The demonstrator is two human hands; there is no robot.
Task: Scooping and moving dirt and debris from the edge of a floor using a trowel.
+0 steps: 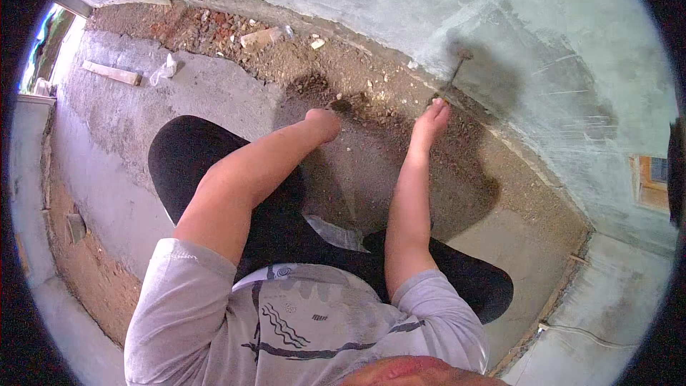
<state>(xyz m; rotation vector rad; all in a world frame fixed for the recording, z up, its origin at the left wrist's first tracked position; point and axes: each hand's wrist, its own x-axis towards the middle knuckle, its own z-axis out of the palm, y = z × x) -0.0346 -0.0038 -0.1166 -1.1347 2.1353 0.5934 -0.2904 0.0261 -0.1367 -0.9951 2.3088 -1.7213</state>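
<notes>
My right hand is closed around the lower end of a thin-shafted tool. The shaft points up toward the plastered wall, and a small brownish lump shows at its far end; the kind of tool is unclear. My left hand is curled with its back to the camera, low over the edge of the loose soil and gravel. A dark rounded thing lies right by its fingers; whether the hand grips it is hidden.
A grey plastered wall curves along the far side, with soil, stones and broken brick at its foot. On the concrete floor lie a short wooden board and a crumpled clear plastic piece. A cable runs at the lower right.
</notes>
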